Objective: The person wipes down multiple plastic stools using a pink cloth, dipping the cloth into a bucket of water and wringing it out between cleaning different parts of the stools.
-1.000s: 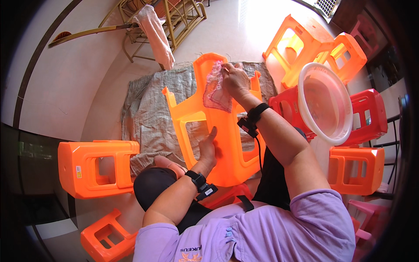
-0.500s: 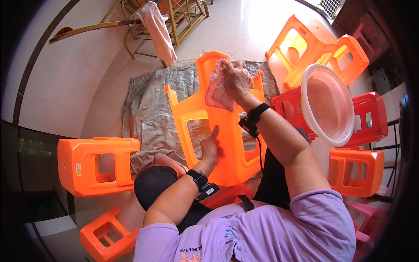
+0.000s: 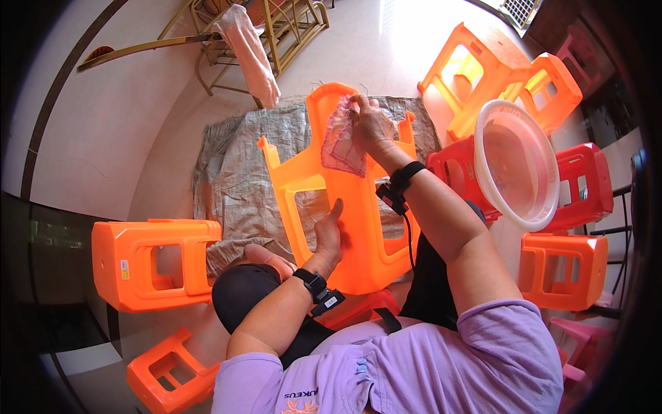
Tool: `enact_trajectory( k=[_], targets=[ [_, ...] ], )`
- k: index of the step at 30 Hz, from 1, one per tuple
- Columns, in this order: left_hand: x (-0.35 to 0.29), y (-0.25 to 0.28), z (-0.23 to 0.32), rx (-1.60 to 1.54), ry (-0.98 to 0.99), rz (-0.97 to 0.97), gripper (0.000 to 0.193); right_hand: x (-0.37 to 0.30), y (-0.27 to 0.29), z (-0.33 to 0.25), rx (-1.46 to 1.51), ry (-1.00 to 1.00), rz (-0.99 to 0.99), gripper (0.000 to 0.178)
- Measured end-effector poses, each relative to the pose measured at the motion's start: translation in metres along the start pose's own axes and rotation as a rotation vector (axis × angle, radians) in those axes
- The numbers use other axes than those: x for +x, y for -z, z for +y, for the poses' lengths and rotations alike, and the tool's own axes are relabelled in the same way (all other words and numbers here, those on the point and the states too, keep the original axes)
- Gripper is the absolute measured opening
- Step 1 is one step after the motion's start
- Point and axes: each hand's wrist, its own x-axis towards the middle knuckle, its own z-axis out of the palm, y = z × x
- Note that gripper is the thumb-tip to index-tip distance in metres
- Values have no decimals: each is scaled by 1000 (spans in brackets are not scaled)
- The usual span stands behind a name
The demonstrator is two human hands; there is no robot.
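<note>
- I see the orange plastic stool (image 3: 345,186) tipped on its side across my lap, its seat end pointing away from me over the far edge of the grey woven mat (image 3: 234,172), so its side panel faces up where I can reach it.
- My left hand (image 3: 329,238) is clamped on the near leg beside the cut-out opening, thumb up along the plastic and fingers wrapped around the edge; I judge this grip is there to brace the stool so it does not rock.
- My right hand (image 3: 371,125) is at the far end of the stool, fingers pinched narrow on the top of a pink cloth (image 3: 341,141), which lies flat against the orange panel and hangs down towards me.
- Holding the cloth by its upper edge keeps it spread on the plastic, as I read it.
- A clear round basin (image 3: 516,162) rests tilted on a red stool (image 3: 586,186) at my right, near my right forearm, within easy reach.
- More orange stools (image 3: 148,262) lie on the floor off the mat's left edge, well apart from my hands.
</note>
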Motion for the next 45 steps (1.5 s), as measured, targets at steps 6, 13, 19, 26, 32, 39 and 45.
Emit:
enact_trajectory(
  k=[6,13,19,26,32,39,45],
  targets=[
    [3,4,-3,35,-1,18,43,-3,6,0,38,71,11,34],
    [6,2,-5,48,-36,17,41,-1,17,-5,-115,43,-160,56],
    [1,2,2,76,-25,-3,42,7,34,-15,-261,25,-325,85],
    [2,0,1,70,13,-4,42,-1,24,-8,-182,42,-200,51],
    [11,1,-8,48,-71,18,42,1,21,-4,-115,35,-151,44],
    [1,-2,0,40,5,9,43,0,17,3,-233,144,2,37],
    [2,10,2,9,25,-37,43,-30,37,-10,-91,210,-50,30]
  ],
)
